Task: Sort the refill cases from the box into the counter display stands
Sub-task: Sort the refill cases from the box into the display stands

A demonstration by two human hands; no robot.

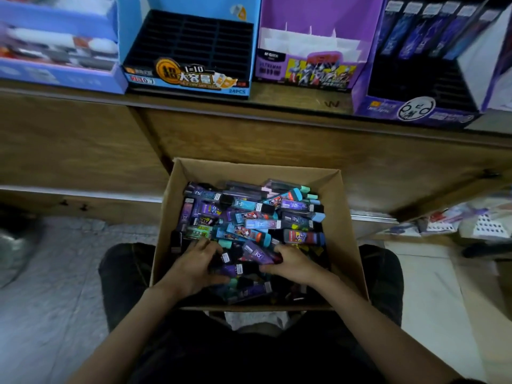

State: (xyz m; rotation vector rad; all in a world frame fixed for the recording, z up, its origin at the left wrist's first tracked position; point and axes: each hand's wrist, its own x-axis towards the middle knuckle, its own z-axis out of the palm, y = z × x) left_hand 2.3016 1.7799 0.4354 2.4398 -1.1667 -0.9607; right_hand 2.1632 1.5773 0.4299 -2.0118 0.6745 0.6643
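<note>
Box [169,223] holds refill cases [249,217]; right grip [293,261] pinches purple case [257,254], left grip [199,261] unclear.

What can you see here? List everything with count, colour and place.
box: one, brown cardboard, between the knees.
refill cases: many, purple, teal, black, piled in the box.
pale blue stand: one, counter, far left, blurred.
blue stand: one, bare black slots, counter, left of centre.
purple stand: one, white dividers, counter, centre.
dark purple stand: one, cases in back row, counter, right.
counter: one, brown wood, behind the box.
clutter: several, mixed, far right, blurred.
left hand: one, fingers in the pile.
right hand: one, seems to grip a purple case.
</note>
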